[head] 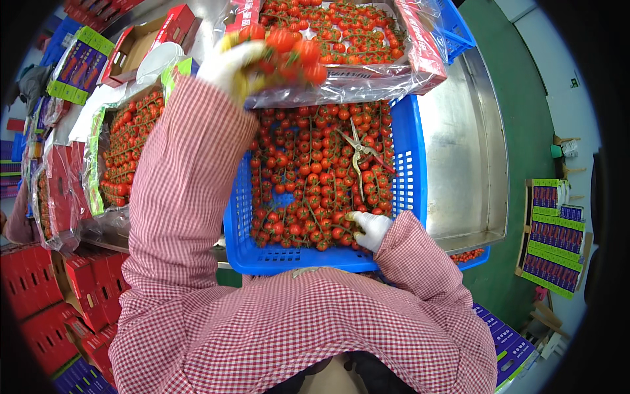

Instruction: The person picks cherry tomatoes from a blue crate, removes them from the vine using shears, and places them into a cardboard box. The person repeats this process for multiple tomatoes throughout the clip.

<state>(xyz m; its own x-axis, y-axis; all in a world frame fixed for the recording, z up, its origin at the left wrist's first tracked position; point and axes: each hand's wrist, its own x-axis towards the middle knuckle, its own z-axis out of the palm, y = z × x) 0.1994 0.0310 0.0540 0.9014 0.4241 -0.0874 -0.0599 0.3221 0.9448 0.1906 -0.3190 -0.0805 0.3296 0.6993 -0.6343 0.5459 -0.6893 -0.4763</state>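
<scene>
My left hand [231,66], in a white glove with yellow patches, holds a bunch of cherry tomatoes [295,54] up over the near left side of a red carton [425,44]. The bunch is blurred. Inside that carton, lined with clear plastic film [339,93], lie many tomatoes on the vine [354,29]. My right hand [371,230], gloved too, reaches into the near right of a blue plastic crate [416,147]. Its fingertips touch the vine tomatoes [315,167] there; whether they grip any is unclear. Pruning snips [362,152] with a red handle lie open on the tomatoes.
A stainless steel table [467,147] with a raised rim extends to the right. On the left stand a filled green-edged carton [130,147], a red carton [140,47] with white round sheets [160,61], and stacked red cartons [93,280]. Purple-and-green cartons [553,236] stand beyond the green floor.
</scene>
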